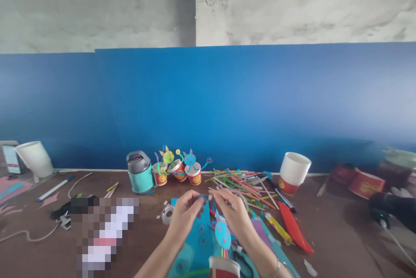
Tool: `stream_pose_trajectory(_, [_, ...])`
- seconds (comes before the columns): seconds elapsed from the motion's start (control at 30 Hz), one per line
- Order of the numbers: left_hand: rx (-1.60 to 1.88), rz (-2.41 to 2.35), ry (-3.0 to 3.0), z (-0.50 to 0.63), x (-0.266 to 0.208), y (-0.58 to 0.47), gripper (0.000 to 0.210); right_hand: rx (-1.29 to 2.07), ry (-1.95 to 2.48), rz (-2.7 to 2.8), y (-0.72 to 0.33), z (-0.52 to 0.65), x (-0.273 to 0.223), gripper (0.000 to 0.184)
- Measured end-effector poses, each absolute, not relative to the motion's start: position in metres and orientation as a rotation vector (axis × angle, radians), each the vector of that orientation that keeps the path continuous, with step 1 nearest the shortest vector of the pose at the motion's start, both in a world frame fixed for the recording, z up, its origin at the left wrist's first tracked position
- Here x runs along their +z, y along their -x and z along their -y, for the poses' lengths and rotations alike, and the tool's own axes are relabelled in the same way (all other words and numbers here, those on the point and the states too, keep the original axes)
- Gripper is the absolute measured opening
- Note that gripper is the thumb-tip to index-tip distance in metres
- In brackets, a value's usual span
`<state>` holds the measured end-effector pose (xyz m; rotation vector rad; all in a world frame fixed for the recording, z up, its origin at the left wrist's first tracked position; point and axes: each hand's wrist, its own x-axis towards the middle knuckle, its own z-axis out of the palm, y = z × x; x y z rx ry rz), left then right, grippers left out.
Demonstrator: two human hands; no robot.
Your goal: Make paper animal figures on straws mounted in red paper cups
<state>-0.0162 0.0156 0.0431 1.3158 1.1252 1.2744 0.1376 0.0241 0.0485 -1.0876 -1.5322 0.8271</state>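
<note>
A blue partition (227, 105) spans the far side below the concrete wall (276, 5), and before it lies a brown tabletop (351, 243). Taking the fingertips as the centre of the dial, a blue paper sheet (202, 237) with drawn circles lies at six o'clock. Coloured straws (242, 187) make a loose pile between two and three. The left hand (188, 211) pinches a thin blue piece (203, 196) between thumb and forefinger, right at the dial's centre. The right hand (235, 211) has its fingertips drawn together just beside it (whether they grip the piece too, I cannot tell). A stack of white-and-red paper cups (294, 172) stands at half past two, and a turquoise jar (141, 179) with a grey lid between nine and ten. Towards half past five is a red-and-white paper cup (224, 268), cut off by the lower edge; above it, at five, a blue cat-face cutout (222, 235) shows. Three small paper cups (195, 177) sit between ten and eleven, the middle one tilted, with blue and green animal faces over them. A yellow tube (278, 228) lies at four, and a tape roll (163, 215) at eight.
</note>
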Motion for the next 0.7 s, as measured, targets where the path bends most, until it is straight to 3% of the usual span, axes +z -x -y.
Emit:
stream_pose_trajectory(0.13, [1.28,-1.156,-1.374,-0.019,0.04,0.021,0.021,0.727,1.134,1.596,-0.139,-0.022,0.053,0.027])
stream_pose_trajectory(0.27, [1.266,-1.178,-1.415,-0.02,0.04,0.022,0.021,0.599,1.134,1.699,-0.14,-0.02,0.056,0.01])
stream_pose_trajectory(0.53, [1.206,-1.125,-1.214,-0.016,0.047,0.019,0.022,0.182,1.018,2.029,-0.143,-0.012,0.06,0.012])
stream_pose_trajectory(0.7, [1.209,-1.121,-1.112,-0.018,0.044,0.021,0.021,0.394,0.974,2.028,-0.146,-0.014,0.061,0.011])
